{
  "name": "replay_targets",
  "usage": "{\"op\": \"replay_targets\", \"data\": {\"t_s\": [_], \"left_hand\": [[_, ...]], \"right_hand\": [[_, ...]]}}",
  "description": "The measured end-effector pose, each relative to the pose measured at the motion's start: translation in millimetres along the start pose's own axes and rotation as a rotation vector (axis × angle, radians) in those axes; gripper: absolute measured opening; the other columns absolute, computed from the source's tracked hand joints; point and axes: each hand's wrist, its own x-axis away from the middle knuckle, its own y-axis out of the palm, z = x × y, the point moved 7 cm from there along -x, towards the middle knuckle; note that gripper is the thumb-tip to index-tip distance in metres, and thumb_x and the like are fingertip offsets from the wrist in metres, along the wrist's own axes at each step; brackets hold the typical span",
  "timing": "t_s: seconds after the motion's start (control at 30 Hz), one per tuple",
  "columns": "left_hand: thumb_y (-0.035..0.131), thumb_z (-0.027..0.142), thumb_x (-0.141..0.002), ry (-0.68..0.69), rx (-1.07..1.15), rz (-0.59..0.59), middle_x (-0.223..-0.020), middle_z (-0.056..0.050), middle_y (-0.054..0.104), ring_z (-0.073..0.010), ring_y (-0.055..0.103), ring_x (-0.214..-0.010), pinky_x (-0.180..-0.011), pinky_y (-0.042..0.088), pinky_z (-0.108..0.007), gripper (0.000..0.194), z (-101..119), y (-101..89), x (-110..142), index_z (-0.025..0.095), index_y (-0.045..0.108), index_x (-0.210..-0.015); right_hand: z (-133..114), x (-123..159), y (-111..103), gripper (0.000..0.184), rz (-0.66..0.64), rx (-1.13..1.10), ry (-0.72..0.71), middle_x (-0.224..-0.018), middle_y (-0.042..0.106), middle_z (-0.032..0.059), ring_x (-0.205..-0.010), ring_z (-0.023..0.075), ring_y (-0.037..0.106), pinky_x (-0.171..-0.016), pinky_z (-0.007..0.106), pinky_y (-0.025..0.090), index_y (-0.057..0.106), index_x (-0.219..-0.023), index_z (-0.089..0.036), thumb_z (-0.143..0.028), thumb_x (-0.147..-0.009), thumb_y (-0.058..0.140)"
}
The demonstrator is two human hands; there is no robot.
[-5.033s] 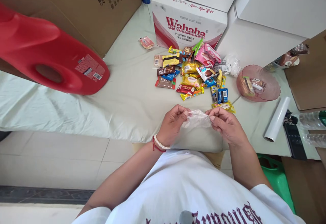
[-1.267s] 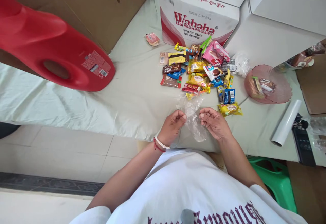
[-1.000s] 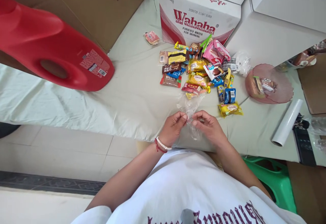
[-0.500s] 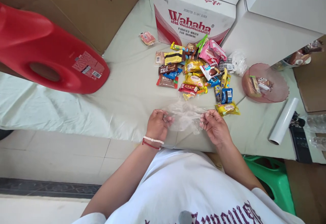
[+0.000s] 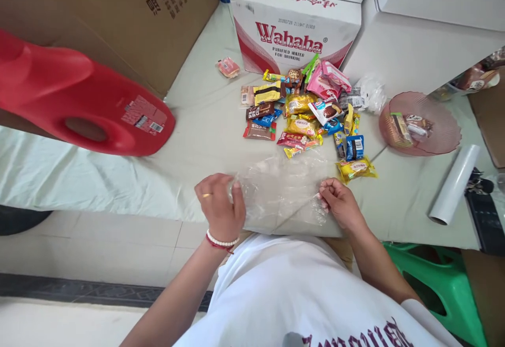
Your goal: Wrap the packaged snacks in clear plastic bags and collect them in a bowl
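A clear plastic bag (image 5: 282, 194) is stretched flat between my two hands at the near edge of the cloth-covered table (image 5: 205, 136). My left hand (image 5: 221, 207), with a ring and a bead bracelet, pinches the bag's left edge. My right hand (image 5: 341, 203) is closed on its right edge. Just beyond the bag lies a pile of wrapped snacks (image 5: 303, 107), with a yellow packet (image 5: 356, 167) close to my right hand.
A red plastic stool (image 5: 79, 105) lies on the table at left by a brown carton (image 5: 118, 15). A Wahaha box (image 5: 294, 33) stands behind the snacks. A pink bowl (image 5: 442, 131) with snacks and a white roll (image 5: 453, 185) are at right. A green stool (image 5: 445, 284) stands below.
My hands have pulled apart, the left moving left, and the crumpled bag is now spread wide and flat between them.
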Motion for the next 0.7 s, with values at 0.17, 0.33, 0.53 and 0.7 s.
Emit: {"op": "replay_targets", "data": {"t_s": [0.17, 0.33, 0.53, 0.7], "left_hand": [[0.049, 0.022, -0.095, 0.393, -0.101, -0.631, -0.132, -0.014, 0.067, -0.0307, 0.059, -0.126, -0.105, 0.041, -0.05, 0.032, 30.5, 53.5, 12.5, 0.023, 0.067, -0.121], [0.053, 0.038, -0.093, 0.335, -0.106, -0.739, -0.159, -0.015, 0.046, -0.0346, 0.04, -0.148, -0.119, 0.029, -0.059, 0.054, -3.0, 58.7, 23.1, 0.024, 0.052, -0.146], [0.038, 0.033, -0.099, 0.238, 0.008, -0.696, -0.148, -0.011, 0.058, -0.0284, 0.045, -0.146, -0.123, 0.026, -0.056, 0.042, -8.4, 48.0, 25.0, 0.024, 0.063, -0.131], [0.044, 0.046, -0.1, 0.211, -0.108, -0.613, -0.149, -0.018, 0.057, -0.0358, 0.05, -0.14, -0.119, 0.019, -0.069, 0.048, 6.2, 57.2, 22.1, 0.023, 0.06, -0.139]], "right_hand": [[-4.3, 8.3, -10.8, 0.033, -0.015, 0.127, -0.044, -0.071, 0.06, -0.004, -0.051, 0.0113, 0.05, -0.044, 0.023, 0.041, 0.058, -0.095, -0.023, -0.052, -0.084, 0.07], [-1.0, 26.0, -53.7, 0.033, -0.022, 0.297, -0.035, -0.067, 0.056, -0.005, -0.049, 0.0121, 0.048, -0.046, 0.025, 0.039, 0.059, -0.094, -0.023, -0.055, -0.088, 0.066], [-62.9, 25.1, -106.9, 0.032, 0.272, 0.951, -0.366, -0.103, 0.069, 0.0077, -0.066, 0.0172, 0.059, -0.067, 0.033, 0.05, 0.069, -0.113, -0.021, -0.044, -0.093, 0.058], [-83.2, -14.8, -97.1, 0.055, 0.138, 1.494, -0.391, -0.142, 0.058, 0.0114, -0.096, 0.0269, 0.068, -0.069, 0.035, 0.051, 0.055, -0.144, -0.027, -0.025, -0.089, 0.056]]}}
